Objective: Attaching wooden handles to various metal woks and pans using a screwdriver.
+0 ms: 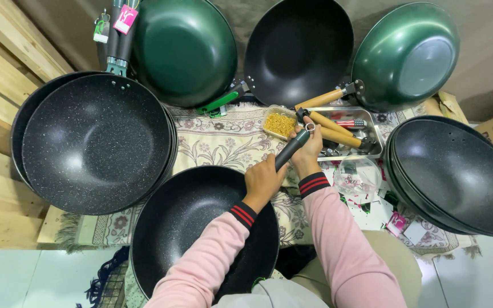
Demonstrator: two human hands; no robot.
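Left hand [263, 181] and right hand [308, 151] gripping pan handle [291, 149]; pink tag [125, 19], perhaps card

We see a large round black wok with a speckled non-stick surface [195, 222] lying open side up on a patterned floral cloth, low in the view and close to the body. Its rim is partly covered by two pink sleeves. From its upper right edge a dark grey, rod-shaped handle [291, 149] slants up and to the right. We see the lower part of the handle wrapped in the left hand [263, 181], and its top end, tipped with a small metal ring, pinched by the right hand [308, 153].
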